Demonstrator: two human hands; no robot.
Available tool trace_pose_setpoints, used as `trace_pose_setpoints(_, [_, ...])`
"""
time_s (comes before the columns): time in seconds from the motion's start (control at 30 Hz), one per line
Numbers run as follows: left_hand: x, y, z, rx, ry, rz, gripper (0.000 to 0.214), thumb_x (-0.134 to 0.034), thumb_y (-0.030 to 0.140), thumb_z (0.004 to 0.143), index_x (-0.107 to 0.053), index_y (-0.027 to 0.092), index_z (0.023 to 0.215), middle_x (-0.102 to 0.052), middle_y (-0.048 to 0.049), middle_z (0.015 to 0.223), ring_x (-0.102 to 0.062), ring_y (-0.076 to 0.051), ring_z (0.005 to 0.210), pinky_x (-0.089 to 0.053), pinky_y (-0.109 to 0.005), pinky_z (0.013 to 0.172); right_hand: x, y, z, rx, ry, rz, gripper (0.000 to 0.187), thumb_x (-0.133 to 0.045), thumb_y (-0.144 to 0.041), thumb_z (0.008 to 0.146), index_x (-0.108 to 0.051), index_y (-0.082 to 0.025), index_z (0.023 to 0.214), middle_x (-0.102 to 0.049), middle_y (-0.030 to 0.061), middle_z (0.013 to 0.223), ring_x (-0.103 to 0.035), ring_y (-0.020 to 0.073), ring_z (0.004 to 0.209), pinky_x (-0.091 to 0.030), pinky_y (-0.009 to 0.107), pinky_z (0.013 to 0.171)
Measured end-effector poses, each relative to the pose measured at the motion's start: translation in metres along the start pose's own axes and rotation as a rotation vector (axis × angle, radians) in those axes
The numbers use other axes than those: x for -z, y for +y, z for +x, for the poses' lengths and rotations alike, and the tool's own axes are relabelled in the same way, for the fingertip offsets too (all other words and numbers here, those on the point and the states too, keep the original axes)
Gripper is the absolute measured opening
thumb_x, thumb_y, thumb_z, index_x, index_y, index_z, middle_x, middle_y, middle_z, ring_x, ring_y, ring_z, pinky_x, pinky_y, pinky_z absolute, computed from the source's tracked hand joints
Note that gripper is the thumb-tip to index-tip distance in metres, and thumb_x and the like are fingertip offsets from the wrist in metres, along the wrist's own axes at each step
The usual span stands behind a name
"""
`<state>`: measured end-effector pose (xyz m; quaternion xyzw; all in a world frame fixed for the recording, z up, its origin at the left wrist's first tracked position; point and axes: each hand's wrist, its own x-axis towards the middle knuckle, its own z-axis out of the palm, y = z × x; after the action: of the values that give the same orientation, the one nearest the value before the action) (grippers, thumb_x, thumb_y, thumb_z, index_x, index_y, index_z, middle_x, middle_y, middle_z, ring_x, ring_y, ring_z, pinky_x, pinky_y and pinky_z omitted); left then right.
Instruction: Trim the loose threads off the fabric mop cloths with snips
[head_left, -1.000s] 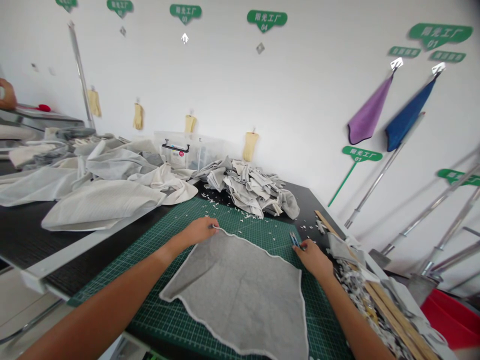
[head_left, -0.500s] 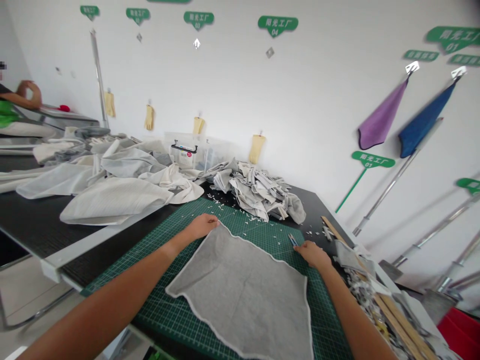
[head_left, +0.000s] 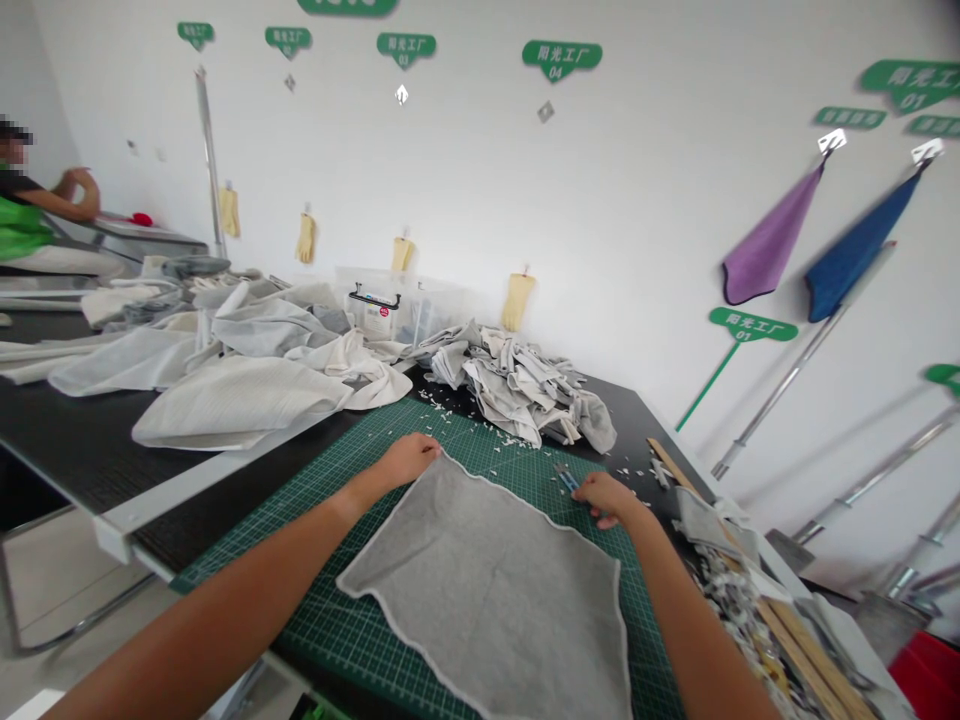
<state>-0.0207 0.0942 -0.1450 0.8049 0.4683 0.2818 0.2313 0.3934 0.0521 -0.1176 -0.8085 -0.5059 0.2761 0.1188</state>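
A square grey cloth (head_left: 495, 590) with a pale stitched edge lies spread on the green cutting mat (head_left: 360, 450). Its far left corner is pinched in the fingertips of my left hand (head_left: 409, 458). My right hand (head_left: 609, 498) is closed around a pair of blue-handled thread snips (head_left: 568, 478), blades pointing away and to the left. The snips are just beyond the cloth's far edge, apart from it. Small white scraps (head_left: 510, 438) are scattered on the far part of the mat.
A heap of grey cloths (head_left: 517, 385) sits behind the mat, and large pale fabric pieces (head_left: 240, 400) cover the left table. A clear plastic box (head_left: 375, 312) stands near the wall. Wooden strips (head_left: 795, 640) and offcuts (head_left: 724, 590) line the right side. Another person (head_left: 37, 220) is at far left.
My right hand has moved left with the snips, closer to my left hand. My left hand keeps the cloth's corner. The view has shifted slightly.
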Motion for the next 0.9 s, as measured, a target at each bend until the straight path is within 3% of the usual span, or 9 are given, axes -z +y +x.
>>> trace_pose_setpoints(0.17, [-0.002, 0.002, -0.001, 0.043, 0.017, 0.025, 0.032, -0.047, 0.032, 0.090, -0.071, 0.019, 0.074, -0.069, -0.0040, 0.075, -0.060, -0.017, 0.074, -0.034, -0.023, 0.064, -0.003, -0.012, -0.012, 0.077, -0.053, 0.034, 0.031, -0.074, -0.039, 0.074, -0.053, -0.019, 0.085, -0.056, -0.0005, 0.062, -0.063, 0.0171, 0.052, -0.056, 0.032, 0.045])
trace_pose_setpoints(0.3, [-0.003, 0.004, -0.001, 0.029, 0.026, 0.049, 0.033, -0.046, 0.032, 0.092, -0.070, 0.019, 0.073, -0.069, -0.0045, 0.076, -0.060, -0.017, 0.074, -0.033, -0.023, 0.064, 0.003, -0.033, -0.041, 0.174, -0.120, 0.119, 0.026, -0.071, -0.035, 0.077, -0.052, -0.018, 0.083, -0.058, 0.0007, 0.064, -0.062, 0.0166, 0.049, -0.055, 0.031, 0.043])
trace_pose_setpoints(0.43, [-0.004, 0.006, -0.002, 0.022, 0.028, 0.050, 0.033, -0.045, 0.033, 0.092, -0.069, 0.019, 0.074, -0.070, -0.0045, 0.078, -0.061, -0.018, 0.076, -0.033, -0.023, 0.064, -0.001, -0.071, -0.077, 0.391, -0.376, 0.475, 0.028, -0.074, -0.034, 0.078, -0.056, -0.019, 0.092, -0.063, 0.0010, 0.074, -0.063, 0.0147, 0.058, -0.059, 0.030, 0.053])
trace_pose_setpoints(0.57, [-0.003, 0.010, -0.003, 0.038, 0.028, 0.061, 0.033, -0.046, 0.033, 0.092, -0.070, 0.019, 0.075, -0.071, -0.0049, 0.080, -0.061, -0.019, 0.078, -0.033, -0.024, 0.064, -0.033, -0.116, -0.091, 0.567, -0.585, 0.877, 0.029, -0.076, -0.033, 0.081, -0.058, -0.017, 0.098, -0.068, 0.0040, 0.090, -0.069, 0.0145, 0.072, -0.060, 0.027, 0.063])
trace_pose_setpoints(0.67, [-0.003, 0.011, -0.003, 0.034, 0.028, 0.072, 0.032, -0.044, 0.031, 0.092, -0.072, 0.019, 0.079, -0.071, -0.0050, 0.080, -0.062, -0.019, 0.079, -0.035, -0.025, 0.066, -0.067, -0.138, -0.082, 0.546, -0.672, 1.089, 0.021, -0.074, -0.024, 0.083, -0.059, -0.016, 0.096, -0.070, 0.0065, 0.102, -0.072, 0.0141, 0.078, -0.060, 0.022, 0.065])
trace_pose_setpoints(0.8, [-0.004, 0.010, -0.002, 0.021, 0.042, 0.089, 0.030, -0.046, 0.031, 0.091, -0.073, 0.020, 0.083, -0.073, -0.0056, 0.085, -0.063, -0.020, 0.083, -0.038, -0.026, 0.071, -0.104, -0.139, -0.063, 0.480, -0.705, 1.226, 0.017, -0.070, -0.019, 0.085, -0.060, -0.016, 0.098, -0.071, 0.0061, 0.104, -0.072, 0.0147, 0.082, -0.060, 0.023, 0.065])
trace_pose_setpoints(0.9, [-0.006, 0.009, -0.002, -0.005, 0.056, 0.095, 0.030, -0.046, 0.031, 0.092, -0.073, 0.020, 0.085, -0.073, -0.0062, 0.088, -0.064, -0.020, 0.084, -0.039, -0.026, 0.073, -0.115, -0.128, -0.053, 0.432, -0.722, 1.270, 0.017, -0.066, -0.018, 0.084, -0.057, -0.017, 0.098, -0.071, 0.0028, 0.095, -0.071, 0.0136, 0.076, -0.058, 0.023, 0.062])
